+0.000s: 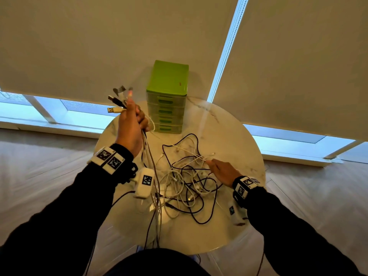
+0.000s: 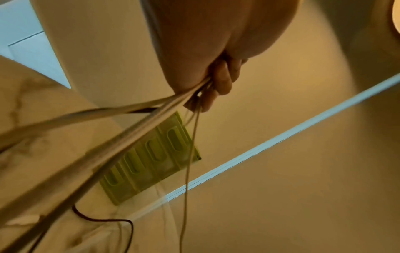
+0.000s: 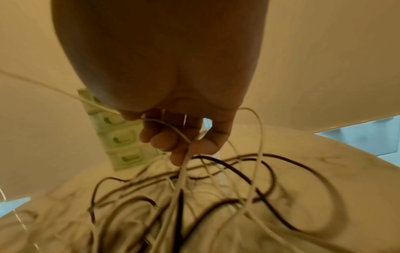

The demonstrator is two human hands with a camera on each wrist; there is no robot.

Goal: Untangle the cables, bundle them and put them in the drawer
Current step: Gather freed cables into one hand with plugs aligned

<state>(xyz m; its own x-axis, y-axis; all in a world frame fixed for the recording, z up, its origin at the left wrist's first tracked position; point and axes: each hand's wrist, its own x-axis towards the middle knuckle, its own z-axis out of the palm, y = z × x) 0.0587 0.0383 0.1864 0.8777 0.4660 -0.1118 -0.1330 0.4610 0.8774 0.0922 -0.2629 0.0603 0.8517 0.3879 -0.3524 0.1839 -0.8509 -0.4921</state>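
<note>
My left hand (image 1: 132, 121) is raised above the table's left side and grips several cable ends; USB plugs (image 1: 115, 104) fan out above its thumb, and the strands (image 2: 138, 130) hang down from the fist toward my body. A tangle of white and black cables (image 1: 187, 180) lies on the round marble table (image 1: 239, 140). Low over the tangle's right side, my right hand (image 1: 221, 170) pinches a white cable (image 3: 184, 164) between its fingertips. The green drawer unit (image 1: 166, 98) stands at the table's far edge with all drawers closed.
Roller blinds (image 1: 99, 40) cover the windows behind the table, with bright glass showing below them. Pale wood floor (image 1: 39, 162) surrounds the table. Tagged bands sit on both wrists, and a white tagged camera block (image 1: 144, 182) hangs under my left wrist.
</note>
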